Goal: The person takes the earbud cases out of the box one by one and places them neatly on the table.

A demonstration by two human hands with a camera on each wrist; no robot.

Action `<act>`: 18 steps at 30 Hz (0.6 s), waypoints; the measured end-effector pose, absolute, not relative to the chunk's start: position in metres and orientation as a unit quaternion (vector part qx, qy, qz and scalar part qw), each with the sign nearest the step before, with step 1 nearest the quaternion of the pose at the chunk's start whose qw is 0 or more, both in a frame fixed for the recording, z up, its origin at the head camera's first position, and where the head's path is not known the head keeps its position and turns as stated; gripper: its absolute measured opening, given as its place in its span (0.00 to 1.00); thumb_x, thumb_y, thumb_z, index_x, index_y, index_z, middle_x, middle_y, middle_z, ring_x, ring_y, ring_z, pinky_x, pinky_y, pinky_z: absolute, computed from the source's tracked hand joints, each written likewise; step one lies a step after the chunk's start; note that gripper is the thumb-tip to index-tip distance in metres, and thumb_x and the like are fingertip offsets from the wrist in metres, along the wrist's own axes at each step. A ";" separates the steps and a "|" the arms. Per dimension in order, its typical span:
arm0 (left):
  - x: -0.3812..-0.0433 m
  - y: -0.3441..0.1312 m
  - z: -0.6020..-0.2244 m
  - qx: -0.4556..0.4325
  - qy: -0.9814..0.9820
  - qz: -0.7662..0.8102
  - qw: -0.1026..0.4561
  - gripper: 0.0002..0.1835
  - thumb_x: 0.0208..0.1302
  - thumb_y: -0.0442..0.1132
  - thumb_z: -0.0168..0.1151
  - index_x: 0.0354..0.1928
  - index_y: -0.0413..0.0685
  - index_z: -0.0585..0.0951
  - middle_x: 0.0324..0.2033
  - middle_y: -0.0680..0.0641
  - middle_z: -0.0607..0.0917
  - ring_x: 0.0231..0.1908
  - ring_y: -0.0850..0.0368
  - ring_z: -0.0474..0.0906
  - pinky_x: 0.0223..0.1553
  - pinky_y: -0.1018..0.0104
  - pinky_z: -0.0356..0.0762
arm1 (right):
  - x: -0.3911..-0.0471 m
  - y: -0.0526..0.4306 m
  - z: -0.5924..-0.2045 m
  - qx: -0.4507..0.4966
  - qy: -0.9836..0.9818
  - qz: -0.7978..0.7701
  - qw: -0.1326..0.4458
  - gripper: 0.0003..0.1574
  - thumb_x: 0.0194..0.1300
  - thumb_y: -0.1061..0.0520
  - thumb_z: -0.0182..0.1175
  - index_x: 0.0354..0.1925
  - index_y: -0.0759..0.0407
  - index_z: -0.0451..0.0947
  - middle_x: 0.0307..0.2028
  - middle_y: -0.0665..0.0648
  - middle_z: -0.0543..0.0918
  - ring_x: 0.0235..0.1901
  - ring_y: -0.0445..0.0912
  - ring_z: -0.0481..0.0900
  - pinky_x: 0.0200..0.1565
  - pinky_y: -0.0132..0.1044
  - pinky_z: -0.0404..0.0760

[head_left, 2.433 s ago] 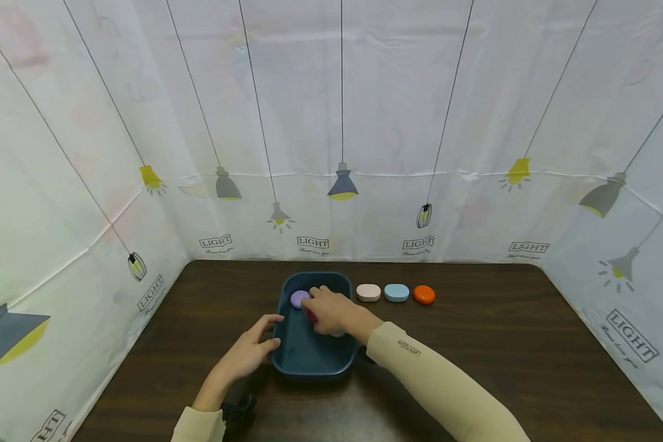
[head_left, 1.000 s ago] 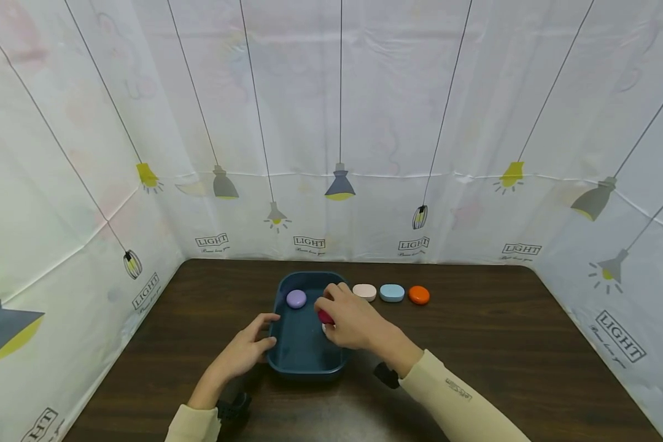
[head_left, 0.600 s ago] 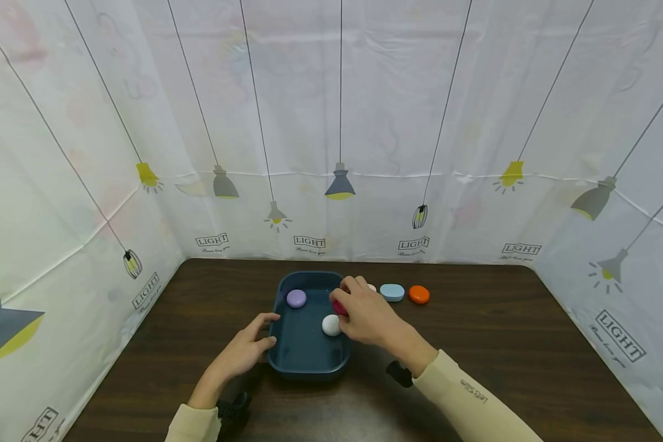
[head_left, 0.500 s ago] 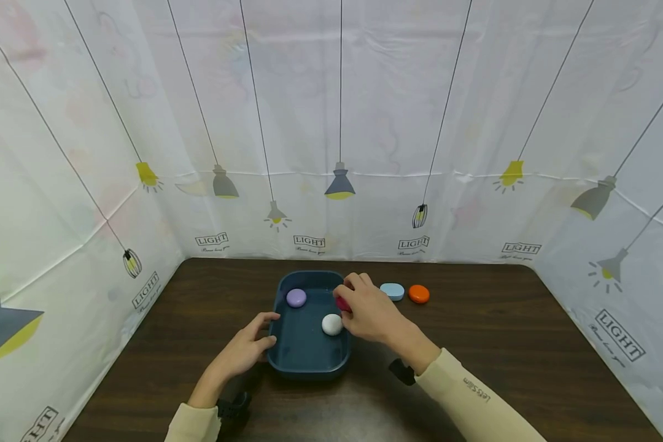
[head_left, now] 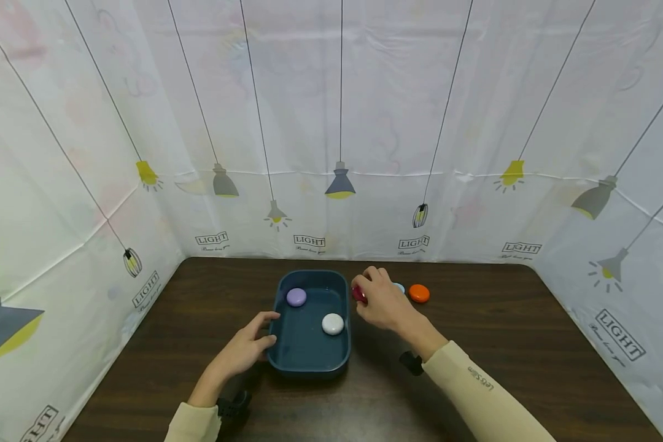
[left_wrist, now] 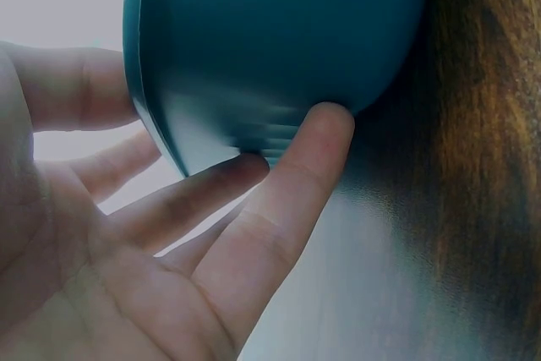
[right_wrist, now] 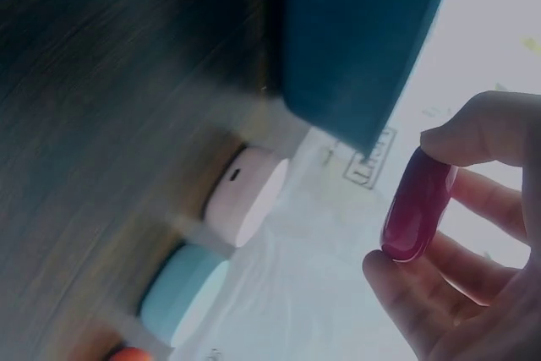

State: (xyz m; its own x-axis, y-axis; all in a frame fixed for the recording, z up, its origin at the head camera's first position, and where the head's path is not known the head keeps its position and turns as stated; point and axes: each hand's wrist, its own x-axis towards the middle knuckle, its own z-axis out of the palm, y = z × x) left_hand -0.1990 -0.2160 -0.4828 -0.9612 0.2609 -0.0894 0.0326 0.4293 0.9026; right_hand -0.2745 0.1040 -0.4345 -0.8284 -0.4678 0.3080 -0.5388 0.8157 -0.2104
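Note:
My right hand (head_left: 385,306) pinches a small glossy dark red rounded case (right_wrist: 416,205) between thumb and fingers, above the table just past the tray's right rim. My left hand (head_left: 244,345) rests against the left side of a deep blue tray (head_left: 309,356), two fingertips at the rim. The left wrist view shows other fingers (left_wrist: 279,226), nearly straight, touching its outer wall. Inside the tray lie a lilac round case (head_left: 296,298) at the back left and a white round case (head_left: 333,324) at the right.
Right of the tray stand a pale pink case (right_wrist: 247,196) with a small dark slot, a light blue case (right_wrist: 184,293) and an orange round case (head_left: 418,293), in a row. The pink one is hidden behind my right hand in the head view. Patterned white sheeting (head_left: 287,123) borders the dark table.
My right hand has lifted the dark red case out of the tray and carried it right, over the rim. The white case has come into view. My left hand stays at the tray.

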 end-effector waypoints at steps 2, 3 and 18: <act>-0.199 -0.216 -0.482 0.087 0.840 0.525 0.107 0.23 0.70 0.36 0.51 0.66 0.58 0.65 0.66 0.34 0.62 0.52 0.41 0.75 0.39 0.53 0.81 | -0.278 0.105 -0.436 0.259 -0.948 0.153 0.105 0.18 0.55 0.54 0.64 0.46 0.49 0.77 0.45 0.53 0.72 0.42 0.49 0.65 0.36 0.36 0.74; -0.198 -0.216 -0.482 0.087 0.840 0.524 0.106 0.23 0.70 0.36 0.51 0.65 0.58 0.65 0.66 0.34 0.62 0.52 0.41 0.75 0.39 0.53 0.81 | -0.279 0.106 -0.438 0.254 -0.950 0.157 0.096 0.18 0.55 0.54 0.65 0.46 0.49 0.77 0.45 0.54 0.72 0.43 0.49 0.65 0.36 0.37 0.75; -0.199 -0.214 -0.484 0.080 0.845 0.520 0.103 0.23 0.70 0.36 0.51 0.65 0.58 0.66 0.65 0.35 0.64 0.51 0.42 0.76 0.38 0.54 0.81 | -0.290 0.105 -0.466 0.241 -0.961 0.132 0.018 0.18 0.53 0.53 0.66 0.44 0.50 0.76 0.42 0.55 0.73 0.41 0.50 0.67 0.34 0.41 0.76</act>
